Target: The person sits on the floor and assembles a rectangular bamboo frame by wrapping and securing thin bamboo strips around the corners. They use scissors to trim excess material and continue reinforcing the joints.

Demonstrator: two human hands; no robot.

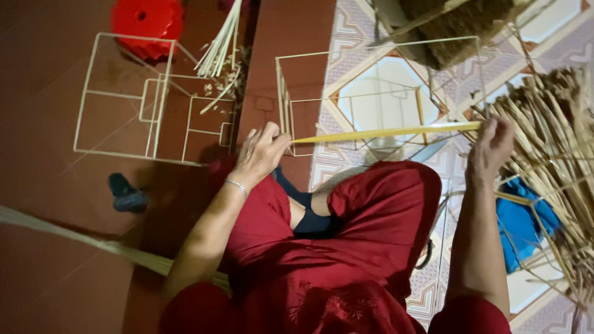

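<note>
Two hands (pixel 263 151) (pixel 490 147) hold one yellow strip (pixel 387 132)

Dim indoor light, warm in tone. The brightest area is the pale patterned floor tile (pixel 377 93) in the far middle, which glares slightly. The dark red-brown floor (pixel 49 124) on the left sinks into shadow, darkest at the near left corner. Colours look saturated and faintly grainy. The heap of dry straw-coloured stalks (pixel 557 136) at the right edge is soft and blurred.
</note>
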